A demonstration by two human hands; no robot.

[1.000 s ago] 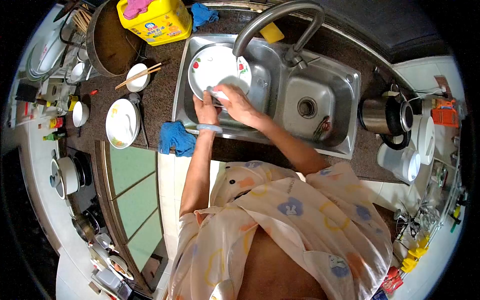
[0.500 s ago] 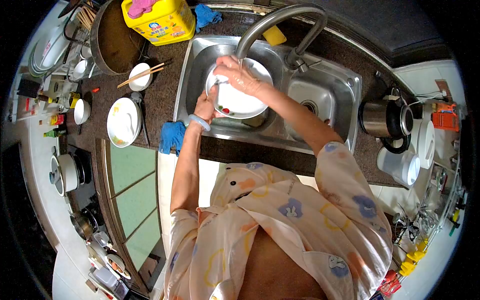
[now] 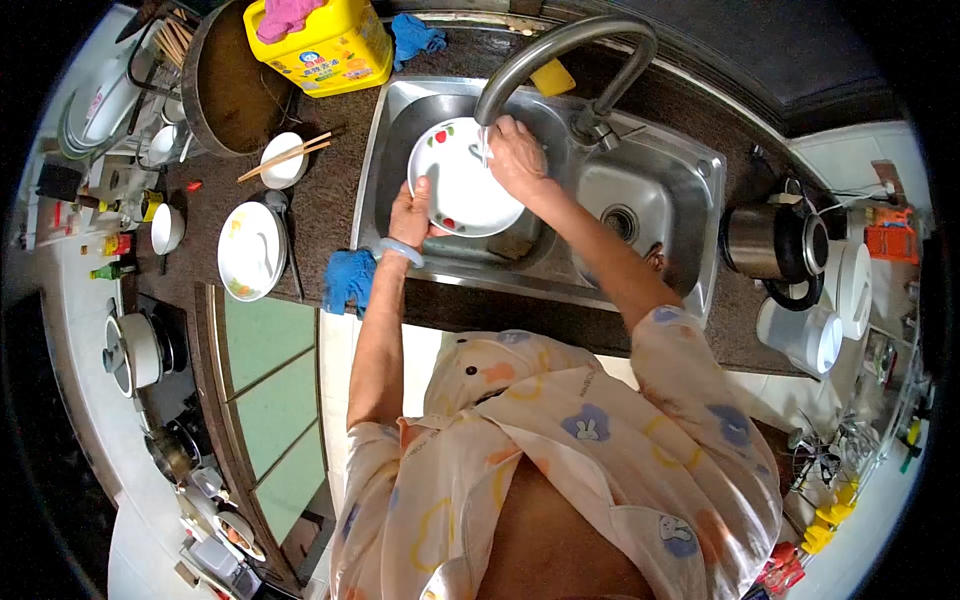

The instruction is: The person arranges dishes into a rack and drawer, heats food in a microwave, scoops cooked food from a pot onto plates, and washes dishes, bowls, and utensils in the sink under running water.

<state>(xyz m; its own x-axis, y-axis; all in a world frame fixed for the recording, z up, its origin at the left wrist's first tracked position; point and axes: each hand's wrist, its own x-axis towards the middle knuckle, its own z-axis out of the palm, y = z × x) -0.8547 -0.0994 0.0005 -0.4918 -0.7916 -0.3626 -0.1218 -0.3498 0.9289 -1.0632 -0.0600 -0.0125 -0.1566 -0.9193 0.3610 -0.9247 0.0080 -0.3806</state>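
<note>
A white plate with red and green fruit decoration is tilted over the left sink basin, under running water from the faucet. My left hand grips its lower left rim, thumb on the upper face. Against the upper right edge, my right hand is closed, its curled fingers touching the plate beside the stream. Whether a cloth is under those fingers cannot be seen. The double sink lies around and below both hands.
Left of the sink are stacked dishes, a bowl with chopsticks, a wok and a yellow jug. A blue cloth hangs at the counter edge. A yellow sponge lies behind the faucet; a kettle stands right.
My right hand has moved from the plate's upper left across to its upper right edge. The fruit decoration sits differently, so the plate has turned. My left hand keeps hold of the rim.
</note>
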